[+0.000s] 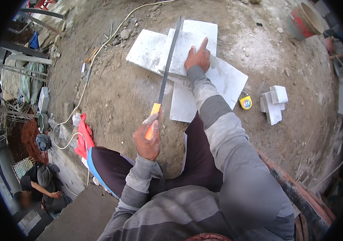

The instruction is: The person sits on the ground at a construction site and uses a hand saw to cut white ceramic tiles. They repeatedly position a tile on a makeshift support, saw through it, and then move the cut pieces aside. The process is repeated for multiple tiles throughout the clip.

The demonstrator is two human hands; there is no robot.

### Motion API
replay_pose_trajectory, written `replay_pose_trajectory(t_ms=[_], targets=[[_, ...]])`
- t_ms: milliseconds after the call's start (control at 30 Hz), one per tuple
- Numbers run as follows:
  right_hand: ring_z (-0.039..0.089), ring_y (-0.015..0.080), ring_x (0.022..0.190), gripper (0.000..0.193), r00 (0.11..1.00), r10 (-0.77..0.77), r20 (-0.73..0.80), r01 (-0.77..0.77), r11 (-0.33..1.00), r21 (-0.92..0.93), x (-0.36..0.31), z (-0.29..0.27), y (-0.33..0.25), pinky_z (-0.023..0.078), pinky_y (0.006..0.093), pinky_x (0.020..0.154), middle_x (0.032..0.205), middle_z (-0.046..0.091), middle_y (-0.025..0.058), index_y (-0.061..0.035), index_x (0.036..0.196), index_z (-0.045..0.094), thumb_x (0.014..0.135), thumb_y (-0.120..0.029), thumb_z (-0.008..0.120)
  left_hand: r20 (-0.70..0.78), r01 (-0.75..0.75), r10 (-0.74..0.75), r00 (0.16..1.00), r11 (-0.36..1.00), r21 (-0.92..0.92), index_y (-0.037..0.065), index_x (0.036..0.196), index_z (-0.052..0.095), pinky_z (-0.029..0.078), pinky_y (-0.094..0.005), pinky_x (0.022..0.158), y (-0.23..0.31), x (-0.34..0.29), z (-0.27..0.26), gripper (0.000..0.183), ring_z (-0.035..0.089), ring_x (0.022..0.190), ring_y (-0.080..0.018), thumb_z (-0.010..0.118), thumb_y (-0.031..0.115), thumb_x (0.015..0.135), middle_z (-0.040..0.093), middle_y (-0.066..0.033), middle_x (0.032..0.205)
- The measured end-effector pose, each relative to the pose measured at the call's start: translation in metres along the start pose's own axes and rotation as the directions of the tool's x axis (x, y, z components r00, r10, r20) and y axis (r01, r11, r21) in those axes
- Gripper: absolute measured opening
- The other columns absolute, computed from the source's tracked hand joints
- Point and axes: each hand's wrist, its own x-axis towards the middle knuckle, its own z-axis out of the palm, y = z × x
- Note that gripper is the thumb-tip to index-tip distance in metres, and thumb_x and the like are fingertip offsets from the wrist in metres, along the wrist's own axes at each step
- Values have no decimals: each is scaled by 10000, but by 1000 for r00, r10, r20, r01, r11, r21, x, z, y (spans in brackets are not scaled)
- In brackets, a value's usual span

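Note:
My left hand (147, 140) is closed round the orange handle of a handsaw (167, 76). Its long dark blade points away from me and crosses the left part of the topmost white block (183, 50); I cannot tell whether the teeth have cut into it. My right hand (198, 59) presses down on that block to the right of the blade, index finger stretched forward and thumb apart. Beneath it, more white blocks lie stacked at angles, one (145, 50) jutting out left and another (229, 82) jutting out right.
A yellow tape measure (245, 103) and small white block offcuts (273, 104) lie on the dirt at right. Far right stands a worn bucket (304, 22). A pale cable (86, 80) and a red cloth (84, 138) are at left. Another person (39, 184) sits at lower left.

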Motion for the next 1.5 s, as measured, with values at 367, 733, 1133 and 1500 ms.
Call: replay_pose_trajectory(t_ms=[367, 733, 1133, 1500], targets=[[642, 361, 1101, 737, 998, -41, -40, 41, 999, 8, -2, 7, 5, 536, 444, 930, 1309, 548, 224, -194, 1614, 165, 1011, -326, 568, -30, -13, 12, 999, 999, -50, -50, 1148, 710, 524, -351, 936, -13, 4, 10, 227, 714, 1036, -262, 630, 68, 971, 741, -193, 1101], [640, 362, 1099, 737, 998, -49, -32, 49, 999, 1, 1, 10, 7, 526, 447, 943, 1273, 576, 210, -207, 1612, 175, 1007, -357, 568, -43, -24, 21, 999, 998, -64, -49, 1147, 707, 530, -352, 912, -22, 6, 13, 230, 717, 1006, -263, 622, 85, 980, 743, -189, 1081], [652, 359, 1109, 755, 995, 57, -77, -59, 998, -17, 3, 13, -5, 539, 438, 945, 1325, 555, 211, -227, 1618, 155, 1001, -353, 572, -15, -79, 79, 997, 997, -7, 0, 1173, 705, 525, -357, 940, -24, 32, 1, 240, 711, 1063, -277, 637, 86, 960, 730, -186, 1129], [323, 269, 1459, 628, 917, -398, -38, 348, 841, -414, 47, 26, -18, 240, 535, 1195, 1520, 441, 66, -250, 1497, 455, 943, -491, 629, 14, -114, 115, 993, 993, -24, 28, 1206, 682, 559, -378, 855, -24, 24, 8, 279, 727, 973, -351, 641, 79, 934, 724, -209, 1073]])
